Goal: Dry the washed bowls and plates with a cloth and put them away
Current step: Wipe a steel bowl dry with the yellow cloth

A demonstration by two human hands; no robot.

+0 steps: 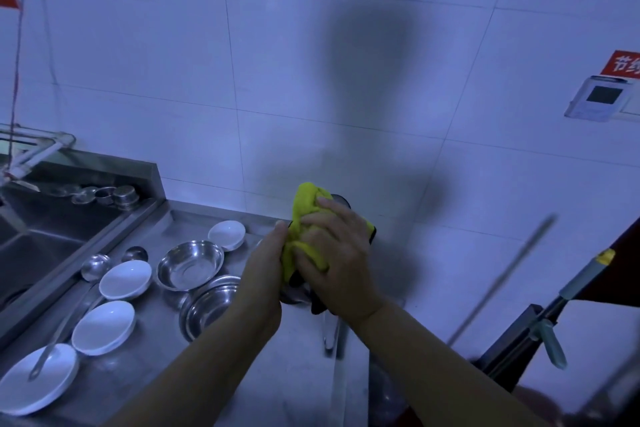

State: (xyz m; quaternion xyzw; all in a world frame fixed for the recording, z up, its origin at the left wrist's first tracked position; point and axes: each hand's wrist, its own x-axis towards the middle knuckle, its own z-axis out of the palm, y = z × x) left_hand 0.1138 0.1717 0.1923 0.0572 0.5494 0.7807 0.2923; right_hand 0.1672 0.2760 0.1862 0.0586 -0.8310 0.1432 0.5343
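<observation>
Hands [304, 263] wipe beneath red sign [623, 65] reading "节约".

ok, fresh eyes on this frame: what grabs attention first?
The bright yellow cloth at centre, bunched between both hands: the left hand grips it from the left, the right hand presses it onto a mostly hidden steel dish. Next, the white ceramic bowls and round steel bowls spread on the steel counter at lower left, right of the sink.
</observation>
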